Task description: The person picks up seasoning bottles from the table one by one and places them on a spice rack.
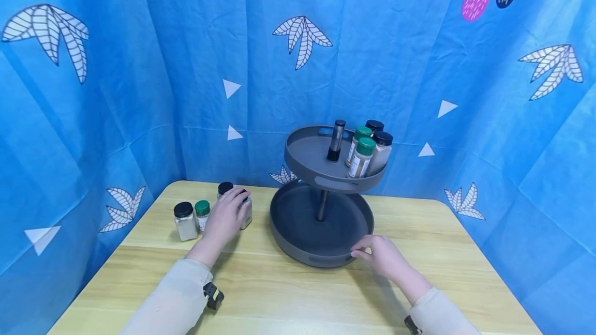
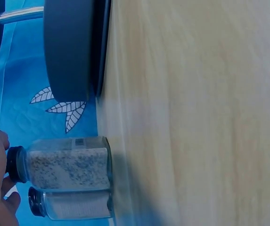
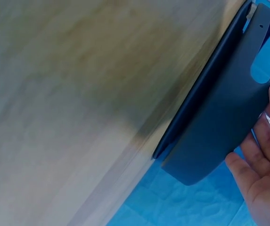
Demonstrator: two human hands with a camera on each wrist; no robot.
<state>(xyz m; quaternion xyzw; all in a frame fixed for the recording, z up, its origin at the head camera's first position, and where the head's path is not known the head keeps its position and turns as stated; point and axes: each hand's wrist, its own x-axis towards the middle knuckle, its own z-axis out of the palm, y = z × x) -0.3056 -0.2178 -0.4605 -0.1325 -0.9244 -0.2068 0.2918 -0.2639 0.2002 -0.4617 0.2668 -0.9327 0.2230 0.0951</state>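
My left hand (image 1: 228, 214) is over a clear jar (image 2: 69, 167) with a black lid, thumb and fingers around that lid. Speckled contents show through its side, and it stands upright on the table. Another black-lidded jar (image 2: 76, 205) is right beside it. At the rim of the lower tier of a dark grey two-tier turntable (image 1: 321, 260), my right hand (image 1: 382, 256) pinches the edge between thumb and fingers, near a cut-out handle (image 3: 265, 66). The lower tier (image 1: 298, 221) holds nothing around its central post.
Left of my left hand stand a black-lidded jar (image 1: 186, 224) and a green-lidded jar (image 1: 202, 211). Green-lidded jars (image 1: 360, 162) and black-lidded jars (image 1: 382, 151) crowd the right side of the upper tier (image 1: 307, 151). A patterned blue curtain (image 1: 279, 92) surrounds the wooden table (image 1: 288, 293).
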